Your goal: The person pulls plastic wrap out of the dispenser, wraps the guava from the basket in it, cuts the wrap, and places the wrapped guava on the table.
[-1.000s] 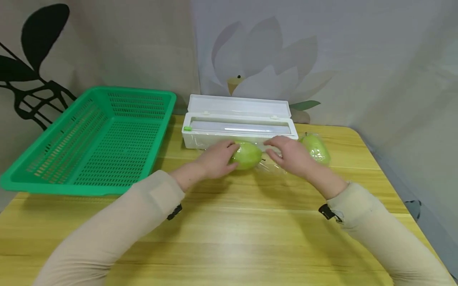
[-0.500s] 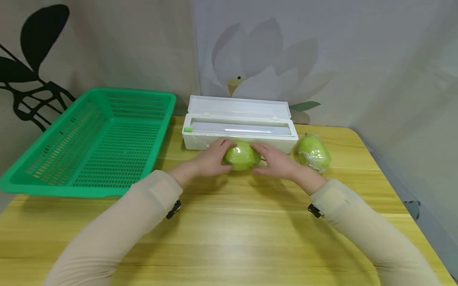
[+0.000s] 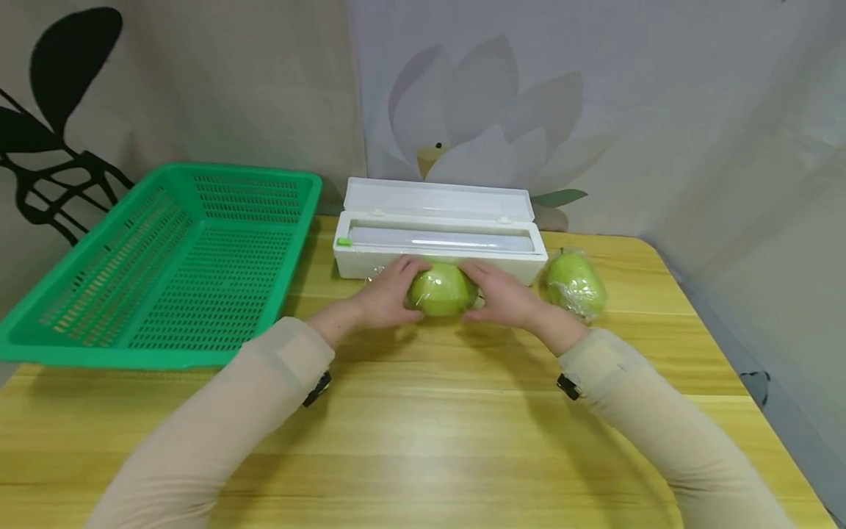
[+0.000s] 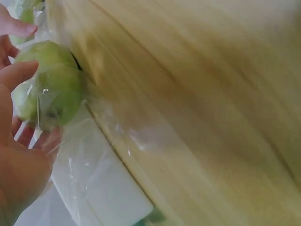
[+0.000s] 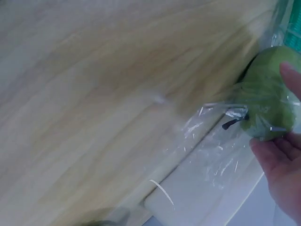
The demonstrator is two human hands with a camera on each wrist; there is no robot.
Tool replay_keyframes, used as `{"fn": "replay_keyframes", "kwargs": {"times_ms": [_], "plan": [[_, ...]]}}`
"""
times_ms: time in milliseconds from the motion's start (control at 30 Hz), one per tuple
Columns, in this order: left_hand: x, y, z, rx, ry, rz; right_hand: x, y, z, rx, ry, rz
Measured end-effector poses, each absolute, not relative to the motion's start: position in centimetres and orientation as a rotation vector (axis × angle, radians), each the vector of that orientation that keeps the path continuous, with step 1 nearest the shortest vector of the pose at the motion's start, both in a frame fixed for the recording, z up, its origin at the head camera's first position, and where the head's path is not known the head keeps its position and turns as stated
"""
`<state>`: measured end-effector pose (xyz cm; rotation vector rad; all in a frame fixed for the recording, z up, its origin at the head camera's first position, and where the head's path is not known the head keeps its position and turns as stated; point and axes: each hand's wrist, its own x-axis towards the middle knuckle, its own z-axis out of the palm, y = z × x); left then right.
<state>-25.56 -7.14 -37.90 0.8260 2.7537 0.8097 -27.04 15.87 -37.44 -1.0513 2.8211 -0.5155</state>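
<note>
A green pear (image 3: 441, 289) lies on its side against the front of a white cling film dispenser (image 3: 496, 234). From its left my left hand (image 3: 386, 295) holds it, thumb on the near side and fingers on the far side. My right hand (image 3: 507, 295) grips the stem end in the same way. Clear cling film (image 5: 214, 141) covers the pear and spreads loose beyond the dark stem in the right wrist view. More loose film (image 4: 89, 165) trails past the other end in the left wrist view. The pear's underside is hidden.
Another pear (image 3: 576, 285), wrapped in film, rests right of the dispenser. The dispenser's lid (image 3: 439, 198) stands raised against the wall, with a green slider (image 3: 344, 241) at its left. A green plastic basket (image 3: 148, 356) occupies the left of the wooden table (image 3: 423, 441).
My right hand has moved left from beside the pear and now holds its stem end. The left hand has stayed on the pear, which has turned slightly.
</note>
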Motion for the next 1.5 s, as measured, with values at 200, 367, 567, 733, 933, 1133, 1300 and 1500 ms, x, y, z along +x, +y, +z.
{"fn": "replay_keyframes", "kwargs": {"times_ms": [200,367,567,733,933,1133,1300,1500], "plan": [[-25.7,-7.0,-38.0,0.859,2.782,0.715,-27.2,15.5,-38.1,-1.01,2.845,-0.436],[-25.7,-6.9,-38.1,0.856,2.802,0.689,-27.3,15.4,-38.6,-1.04,2.851,-0.38],[-25.8,-6.9,-38.4,0.845,2.827,0.692,-27.3,15.1,-38.7,-1.042,2.885,-0.369],[-25.8,-7.0,-38.7,0.85,2.824,0.719,-27.4,14.7,-38.5,-0.989,2.914,-0.422],[-25.7,-7.1,-38.6,0.819,2.8,0.788,-27.7,14.7,-38.3,-0.919,2.873,-0.581],[-25.1,-6.9,-38.7,0.798,2.806,0.824,-27.8,15.2,-37.7,-0.897,2.784,-0.725],[-24.9,-6.7,-38.6,0.827,2.879,0.76,-28.1,15.7,-37.0,-0.861,2.654,-0.901],[-25.3,-6.8,-38.3,0.853,2.905,0.74,-28.2,16.1,-36.7,-0.799,2.563,-1.005]]}}
